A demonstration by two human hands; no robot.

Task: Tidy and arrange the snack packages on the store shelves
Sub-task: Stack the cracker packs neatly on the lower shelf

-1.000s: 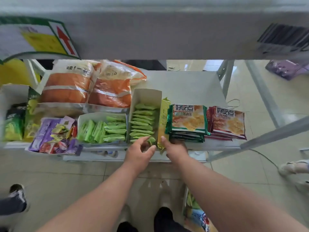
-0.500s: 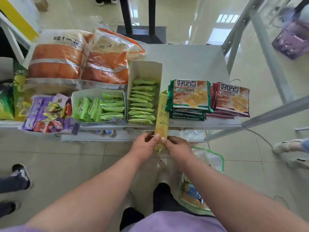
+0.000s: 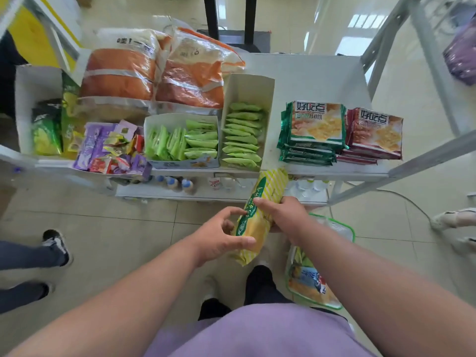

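both hands are on the long yellow striped packet [image 3: 260, 217], held out in front of the shelf [image 3: 322, 73]; right hand [image 3: 286, 215] curled round its middle, left hand [image 3: 221, 238] pinching the near end; looks like mid-relocation; next it probably needs a slot, maybe the bare patch behind the green cracker stack [image 3: 313, 132]

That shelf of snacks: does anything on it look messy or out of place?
Yes. The purple and mixed-colour small packets at the shelf's front left lie in a jumbled heap that overhangs the edge, unlike the green sachets lined up in the white cardboard box beside them. The two big orange bags behind lean against each other, crumpled.
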